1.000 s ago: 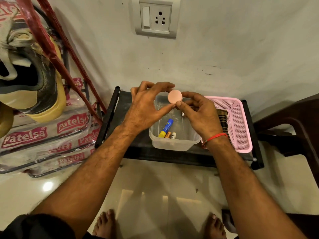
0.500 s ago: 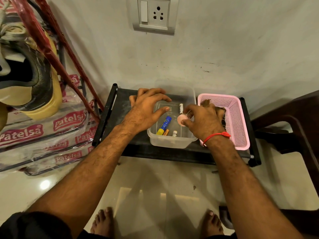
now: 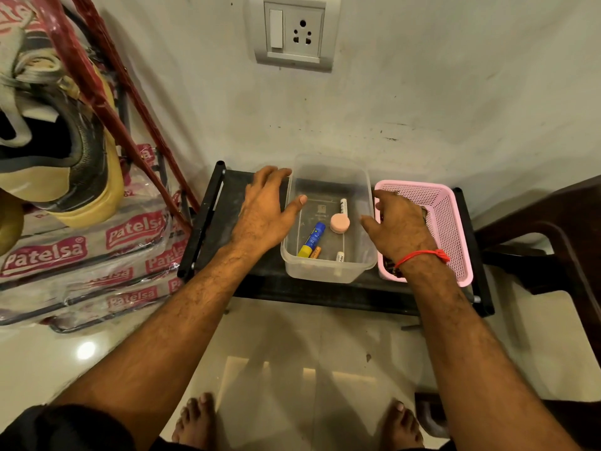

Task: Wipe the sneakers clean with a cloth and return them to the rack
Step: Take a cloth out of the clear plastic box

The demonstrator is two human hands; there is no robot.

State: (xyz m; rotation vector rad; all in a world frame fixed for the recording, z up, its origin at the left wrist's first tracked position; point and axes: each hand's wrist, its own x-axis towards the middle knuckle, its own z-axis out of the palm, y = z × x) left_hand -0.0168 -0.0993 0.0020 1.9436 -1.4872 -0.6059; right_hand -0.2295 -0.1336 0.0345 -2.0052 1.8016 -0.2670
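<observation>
A worn black and tan sneaker [image 3: 68, 157] sits on the red rack [image 3: 97, 92] at the upper left. My left hand [image 3: 263, 213] lies flat on the black low shelf [image 3: 208, 222], against the left wall of a clear plastic tub [image 3: 328, 271], with its thumb over the rim. My right hand [image 3: 400, 226] hovers over the left edge of a pink mesh basket [image 3: 455, 229] and holds nothing. A scrap of dark checked cloth [image 3: 423, 210] shows in the basket, mostly hidden by that hand.
In the tub lie a pink round disc [image 3: 340, 222], a blue and yellow glue stick [image 3: 312, 239] and a white marker [image 3: 343, 206]. Wrapped "Patelsa" packs [image 3: 65, 255] are stacked at left. A dark chair [image 3: 553, 229] stands at right, a wall socket [image 3: 294, 32] above.
My right hand lowered the pink disc into the tub, let it go and moved toward the pink basket. My left hand dropped from the disc to the shelf beside the tub.
</observation>
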